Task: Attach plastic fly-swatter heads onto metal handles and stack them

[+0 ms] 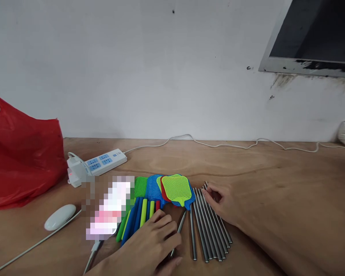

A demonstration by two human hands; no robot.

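A fan of plastic fly-swatter heads (pixel 172 188), green, blue, red and yellow-green, lies on the wooden table (pixel 276 180). Below them lie several coloured handle sleeves (pixel 138 218). To the right, several metal rods (pixel 209 226) lie side by side. My left hand (pixel 152 245) is curled, fingers closed round one thin metal rod (pixel 180 226) that points up toward the swatter heads. My right hand (pixel 222 201) rests at the upper end of the rod bundle, fingertips pinched on the rods' tips.
A red plastic bag (pixel 20 161) sits at the left. A white power strip (pixel 99 163) with a plugged adapter lies behind, its cable (pixel 218 145) running along the wall. A white oval object (pixel 59 217) and a blurred patch sit at the front left. A dark screen (pixel 316 34) hangs upper right.
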